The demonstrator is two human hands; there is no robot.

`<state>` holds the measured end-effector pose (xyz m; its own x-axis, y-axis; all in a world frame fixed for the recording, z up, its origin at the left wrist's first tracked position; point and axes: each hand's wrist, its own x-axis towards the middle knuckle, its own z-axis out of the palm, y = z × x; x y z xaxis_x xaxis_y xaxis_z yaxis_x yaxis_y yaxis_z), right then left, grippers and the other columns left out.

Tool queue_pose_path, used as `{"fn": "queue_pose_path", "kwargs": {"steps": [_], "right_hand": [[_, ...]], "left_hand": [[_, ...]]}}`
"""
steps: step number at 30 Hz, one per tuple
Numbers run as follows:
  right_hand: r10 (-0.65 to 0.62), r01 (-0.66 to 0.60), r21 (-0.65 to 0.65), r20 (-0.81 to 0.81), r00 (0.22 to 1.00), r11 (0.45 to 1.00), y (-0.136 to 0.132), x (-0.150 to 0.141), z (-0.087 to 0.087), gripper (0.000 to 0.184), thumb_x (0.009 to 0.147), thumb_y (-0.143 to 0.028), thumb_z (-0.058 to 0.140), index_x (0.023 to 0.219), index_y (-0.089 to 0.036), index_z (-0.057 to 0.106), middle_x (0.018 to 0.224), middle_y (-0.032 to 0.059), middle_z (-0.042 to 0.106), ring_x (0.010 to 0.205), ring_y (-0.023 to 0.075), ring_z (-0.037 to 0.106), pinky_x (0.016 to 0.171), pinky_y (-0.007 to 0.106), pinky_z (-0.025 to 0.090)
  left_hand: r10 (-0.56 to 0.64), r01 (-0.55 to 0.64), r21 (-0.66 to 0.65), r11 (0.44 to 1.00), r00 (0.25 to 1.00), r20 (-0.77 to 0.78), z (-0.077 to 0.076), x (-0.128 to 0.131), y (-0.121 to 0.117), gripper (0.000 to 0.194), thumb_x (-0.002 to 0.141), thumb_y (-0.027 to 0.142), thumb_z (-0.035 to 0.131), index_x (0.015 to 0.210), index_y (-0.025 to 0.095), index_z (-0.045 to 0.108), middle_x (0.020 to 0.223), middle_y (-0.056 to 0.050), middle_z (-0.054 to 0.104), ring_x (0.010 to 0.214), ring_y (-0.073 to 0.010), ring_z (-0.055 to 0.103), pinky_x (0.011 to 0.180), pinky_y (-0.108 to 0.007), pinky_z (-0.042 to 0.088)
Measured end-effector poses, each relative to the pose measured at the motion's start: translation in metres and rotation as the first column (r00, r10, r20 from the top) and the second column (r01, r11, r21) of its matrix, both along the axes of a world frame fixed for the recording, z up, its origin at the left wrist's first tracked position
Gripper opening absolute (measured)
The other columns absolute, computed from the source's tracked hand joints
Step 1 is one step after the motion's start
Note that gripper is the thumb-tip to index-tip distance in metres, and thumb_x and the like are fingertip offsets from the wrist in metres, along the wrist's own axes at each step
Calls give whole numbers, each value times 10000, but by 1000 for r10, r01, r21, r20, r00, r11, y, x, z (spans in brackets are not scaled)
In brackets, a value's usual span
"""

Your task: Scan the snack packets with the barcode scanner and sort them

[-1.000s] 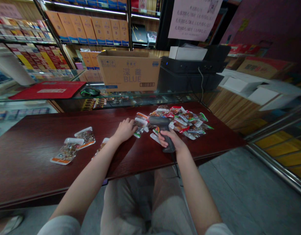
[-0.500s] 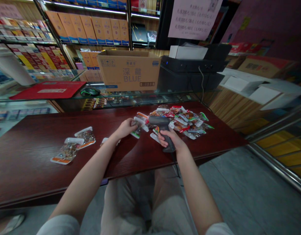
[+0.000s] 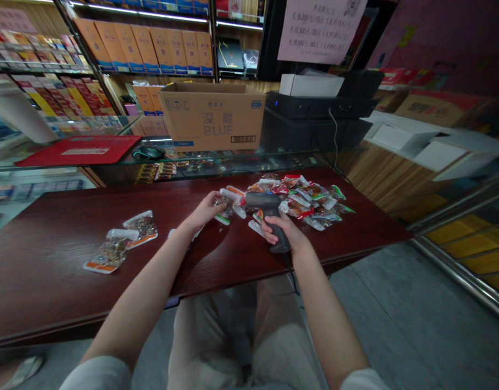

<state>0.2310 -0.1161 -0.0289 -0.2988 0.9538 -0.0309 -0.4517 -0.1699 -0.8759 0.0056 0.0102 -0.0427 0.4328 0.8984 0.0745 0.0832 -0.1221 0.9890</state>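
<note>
At red wood shop counter (image 3: 70,254): R hand (image 3: 282,230) clamped on scanner (image 3: 265,208), L hand (image 3: 202,212) pinching snack pkt (image 3: 225,210).

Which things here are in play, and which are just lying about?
In play: right hand on barcode scanner; left hand on snack packet; packet pile; separate packets.
Lying about: mouse; red mat; carton.

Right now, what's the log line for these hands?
left hand: holds clear plastic snack packet | right hand: grips black handheld barcode scanner
</note>
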Motion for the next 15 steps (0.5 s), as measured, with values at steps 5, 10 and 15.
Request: {"fn": "queue_pose_path", "kwargs": {"steps": [5,10,15], "right_hand": [[-4,4,4,10,1000,1000,-1,0,1,256,770,-305,663,907,-180,487,519,-90,486,314,47,364,321,174,285],[-3,3,0,18,1000,1000,-2,0,2,247,773,-300,661,894,-178,484,521,-87,485,317,46,365,322,174,284],[-20,20,1,19,1000,1000,-2,0,2,257,778,-301,657,927,-180,488,530,-88,484,329,48,356,329,175,295]], "left_hand": [[86,3,273,962,946,-313,-4,-2,3,357,761,348,608,1062,158,582,939,-66,625,875,-214,612,862,-397,496],[319,103,515,851,678,-662,10,-4,-8,460,851,407,530,1207,124,601,1086,-149,583,1003,-268,605,946,-397,459],[311,99,398,912,467,-828,41,-52,-7,413,799,474,563,1059,165,652,1051,-154,656,948,-305,647,826,-389,491]]}}
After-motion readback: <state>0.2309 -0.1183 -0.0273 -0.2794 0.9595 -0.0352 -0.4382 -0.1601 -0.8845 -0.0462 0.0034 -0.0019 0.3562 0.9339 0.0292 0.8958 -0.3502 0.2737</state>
